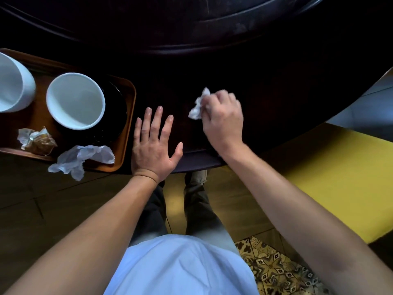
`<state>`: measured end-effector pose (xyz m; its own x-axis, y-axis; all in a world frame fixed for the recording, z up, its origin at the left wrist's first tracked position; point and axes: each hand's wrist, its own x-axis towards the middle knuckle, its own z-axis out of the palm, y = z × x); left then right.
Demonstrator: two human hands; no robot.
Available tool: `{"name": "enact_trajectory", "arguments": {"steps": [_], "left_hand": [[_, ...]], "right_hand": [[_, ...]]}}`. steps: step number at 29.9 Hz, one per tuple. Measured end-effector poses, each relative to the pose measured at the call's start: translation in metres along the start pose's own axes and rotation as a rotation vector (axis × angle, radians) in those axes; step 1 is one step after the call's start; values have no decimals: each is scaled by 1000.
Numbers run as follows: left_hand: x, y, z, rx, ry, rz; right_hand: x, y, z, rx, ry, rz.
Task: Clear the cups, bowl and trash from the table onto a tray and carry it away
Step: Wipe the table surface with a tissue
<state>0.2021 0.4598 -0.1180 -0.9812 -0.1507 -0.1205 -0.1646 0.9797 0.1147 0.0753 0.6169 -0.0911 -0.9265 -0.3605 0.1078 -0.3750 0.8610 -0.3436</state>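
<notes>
The right hand is curling into a loose fist around a crumpled white tissue, pinching it against the dark table — part of the wad is sticking out on the hand's left side. The left hand is lying flat on the table near its front edge, fingers spread, just to the right of the brown tray. On the tray a white cup is standing upright on a dark plate, and a second white cup is sitting at the far left, cut off by the frame. A scrunched wrapper is resting at the tray's near left, while a loose white napkin is hanging over the tray's near rim. To the right, a yellow seat is showing beyond the table.
</notes>
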Motion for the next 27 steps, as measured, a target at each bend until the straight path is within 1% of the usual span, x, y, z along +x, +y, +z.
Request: {"name": "enact_trajectory", "arguments": {"steps": [4,6,8,11,12,14,18,22,25,27], "left_hand": [[1,0,0,-4,6,4],[0,0,0,-11,17,5],[0,0,0,-14,23,6],[-1,0,-1,-11,17,0],[-1,1,-2,-11,13,-3],[0,2,-2,-13,8,-5],[0,1,-1,-22,22,-8],[-1,1,-1,-18,15,-13],[0,0,-1,-13,16,-9],[0,0,-1,-16,19,-7]], "right_hand": [[-61,2,-17,44,-168,-73],[-73,12,-27,77,-223,-92],[-63,32,-38,83,-167,-41],[-22,75,-56,5,3,160],[-13,88,-60,-16,19,218],[-13,99,-59,-44,1,276],[-63,77,-46,-4,-22,288],[-105,28,-33,55,-65,215],[-111,5,-31,112,-167,102],[-96,14,-36,146,-154,76]]}}
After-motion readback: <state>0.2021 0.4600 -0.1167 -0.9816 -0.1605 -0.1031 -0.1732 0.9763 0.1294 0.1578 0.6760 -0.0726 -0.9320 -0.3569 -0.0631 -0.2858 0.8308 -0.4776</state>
